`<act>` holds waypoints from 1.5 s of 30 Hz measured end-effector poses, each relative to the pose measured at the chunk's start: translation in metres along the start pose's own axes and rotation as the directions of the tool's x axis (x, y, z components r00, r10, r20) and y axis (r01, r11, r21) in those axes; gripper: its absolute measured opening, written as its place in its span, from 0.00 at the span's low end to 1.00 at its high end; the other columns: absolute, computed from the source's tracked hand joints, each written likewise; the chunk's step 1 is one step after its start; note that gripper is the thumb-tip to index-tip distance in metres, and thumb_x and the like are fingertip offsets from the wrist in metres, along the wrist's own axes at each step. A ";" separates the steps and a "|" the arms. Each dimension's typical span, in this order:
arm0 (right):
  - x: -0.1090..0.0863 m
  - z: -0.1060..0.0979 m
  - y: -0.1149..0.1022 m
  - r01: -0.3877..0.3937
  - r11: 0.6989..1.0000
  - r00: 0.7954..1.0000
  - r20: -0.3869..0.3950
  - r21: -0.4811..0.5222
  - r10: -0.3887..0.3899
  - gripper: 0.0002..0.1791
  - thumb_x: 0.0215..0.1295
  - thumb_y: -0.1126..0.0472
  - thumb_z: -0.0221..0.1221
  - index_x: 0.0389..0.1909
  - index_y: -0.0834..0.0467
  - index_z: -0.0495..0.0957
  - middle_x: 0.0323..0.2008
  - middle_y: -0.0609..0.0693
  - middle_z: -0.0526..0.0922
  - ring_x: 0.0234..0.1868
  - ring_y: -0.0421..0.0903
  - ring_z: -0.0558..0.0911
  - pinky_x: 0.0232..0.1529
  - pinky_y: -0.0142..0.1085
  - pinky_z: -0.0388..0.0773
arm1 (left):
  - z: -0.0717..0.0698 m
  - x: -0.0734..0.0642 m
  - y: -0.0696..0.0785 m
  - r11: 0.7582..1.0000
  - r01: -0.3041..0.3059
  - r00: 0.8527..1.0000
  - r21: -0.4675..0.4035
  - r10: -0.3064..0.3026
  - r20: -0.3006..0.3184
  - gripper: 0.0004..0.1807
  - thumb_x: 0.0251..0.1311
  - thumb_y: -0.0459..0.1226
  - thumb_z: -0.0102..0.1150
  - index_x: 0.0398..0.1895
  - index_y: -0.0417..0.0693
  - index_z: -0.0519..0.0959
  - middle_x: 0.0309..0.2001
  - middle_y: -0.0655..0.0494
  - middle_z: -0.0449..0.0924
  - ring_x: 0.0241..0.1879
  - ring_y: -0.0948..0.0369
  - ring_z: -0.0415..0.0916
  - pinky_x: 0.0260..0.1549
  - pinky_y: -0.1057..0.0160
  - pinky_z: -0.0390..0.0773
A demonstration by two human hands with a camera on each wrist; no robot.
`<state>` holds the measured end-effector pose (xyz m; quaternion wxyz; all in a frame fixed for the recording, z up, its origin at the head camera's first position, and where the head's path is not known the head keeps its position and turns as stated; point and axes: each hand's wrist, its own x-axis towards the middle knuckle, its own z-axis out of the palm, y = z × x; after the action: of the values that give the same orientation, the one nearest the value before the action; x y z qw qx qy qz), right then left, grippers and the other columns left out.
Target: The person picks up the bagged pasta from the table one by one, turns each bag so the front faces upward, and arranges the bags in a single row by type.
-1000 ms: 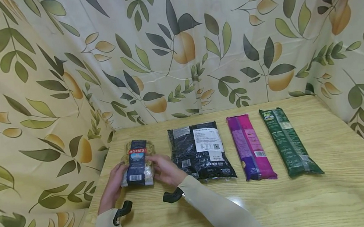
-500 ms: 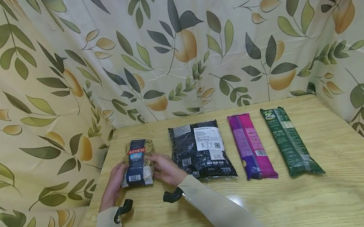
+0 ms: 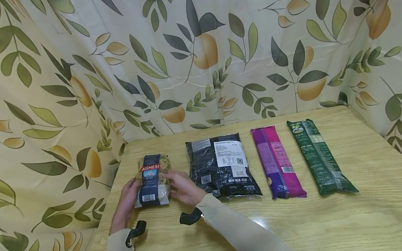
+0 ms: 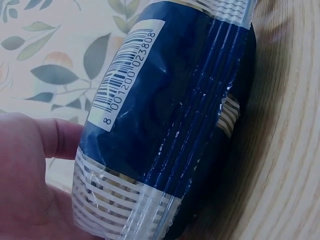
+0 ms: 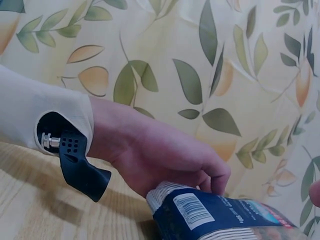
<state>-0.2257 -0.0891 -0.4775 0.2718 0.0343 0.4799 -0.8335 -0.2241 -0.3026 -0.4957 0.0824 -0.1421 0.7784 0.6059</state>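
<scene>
A clear and navy bag of pasta (image 3: 150, 184) with a red AGNESI label lies at the left of the table, its barcode end toward me. My left hand (image 3: 127, 200) holds its left side, and my right hand (image 3: 183, 188) holds the right side with the thumb on top. In the left wrist view the bag (image 4: 165, 100) fills the middle, with part of my left hand (image 4: 30, 170) beside it. The right wrist view catches my left hand (image 5: 165, 150) against the bag (image 5: 215, 215). Fingers under the bag are hidden.
Right of my right hand lies a wide black plastic packet (image 3: 205, 164) with white labels. Farther right are a long purple and pink packet (image 3: 276, 162) and a long green packet (image 3: 318, 158). A patterned curtain (image 3: 189, 81) stands behind the wooden table (image 3: 307, 229).
</scene>
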 end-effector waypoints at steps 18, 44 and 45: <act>-0.003 -0.003 -0.003 0.022 0.995 1.000 -0.003 -0.101 -0.023 0.40 0.76 0.58 0.54 0.80 0.68 0.50 0.82 0.66 0.50 0.82 0.68 0.49 0.82 0.60 0.49 | 0.001 0.001 0.004 0.996 -0.041 0.999 0.076 0.042 -0.019 0.40 0.75 0.38 0.43 0.82 0.31 0.42 0.83 0.32 0.40 0.83 0.39 0.38 0.82 0.42 0.45; -0.097 -0.055 -0.134 0.423 0.695 0.851 -0.008 -0.582 -0.525 0.29 0.78 0.55 0.56 0.77 0.53 0.65 0.79 0.56 0.63 0.80 0.57 0.61 0.78 0.58 0.61 | 0.059 -0.041 0.111 0.929 -0.367 0.930 0.053 0.364 0.052 0.33 0.79 0.42 0.47 0.82 0.47 0.56 0.82 0.40 0.52 0.82 0.44 0.49 0.79 0.41 0.54; -0.101 -0.058 -0.137 0.425 0.689 0.848 -0.009 -0.587 -0.531 0.30 0.78 0.55 0.56 0.77 0.52 0.65 0.79 0.56 0.62 0.80 0.58 0.62 0.78 0.58 0.61 | 0.063 -0.041 0.113 0.926 -0.374 0.927 0.045 0.371 0.060 0.32 0.79 0.42 0.47 0.82 0.47 0.56 0.82 0.40 0.52 0.82 0.44 0.50 0.79 0.41 0.54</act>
<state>-0.2182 0.0546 -0.3691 -0.0018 -0.0999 0.7182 -0.6886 -0.2240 -0.2115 -0.3956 -0.0107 0.0258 0.8053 0.5922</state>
